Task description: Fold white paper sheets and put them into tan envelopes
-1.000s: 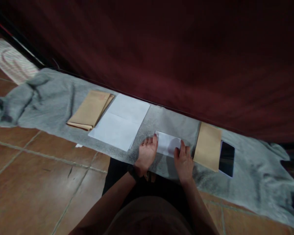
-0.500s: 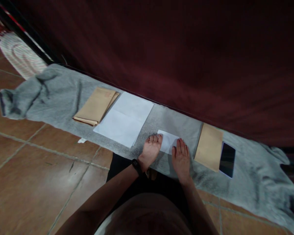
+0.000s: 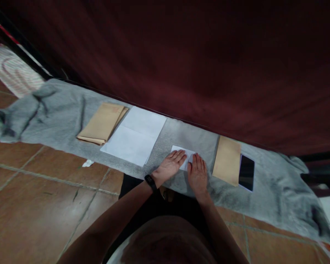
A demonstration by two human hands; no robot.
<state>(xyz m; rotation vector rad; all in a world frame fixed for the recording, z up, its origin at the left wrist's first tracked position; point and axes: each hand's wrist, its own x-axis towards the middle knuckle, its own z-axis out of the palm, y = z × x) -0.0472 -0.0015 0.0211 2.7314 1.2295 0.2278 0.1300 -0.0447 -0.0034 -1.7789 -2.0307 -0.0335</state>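
Note:
A small folded white paper (image 3: 191, 155) lies on the grey cloth in front of me, partly covered by both hands. My left hand (image 3: 171, 165), with a black band at its wrist, lies palm down across the paper's left part, fingers stretched out. On the paper's right end rests my right hand (image 3: 197, 174), flat, its fingers straight and close together. To the left are large white sheets (image 3: 134, 135) with a crease across them. Right of my hands lies a single brown envelope (image 3: 227, 161).
A stack of brown envelopes (image 3: 101, 123) sits left of the white sheets. A dark-screened phone (image 3: 246, 173) lies beside the right envelope. The grey cloth (image 3: 63, 113) covers a narrow surface along a dark red hanging fabric (image 3: 181, 73). Below is a tiled floor (image 3: 44, 205).
My left hand has turned from palm up at the paper's left edge to palm down across it. My right hand stays on the right end. The view has shifted slightly.

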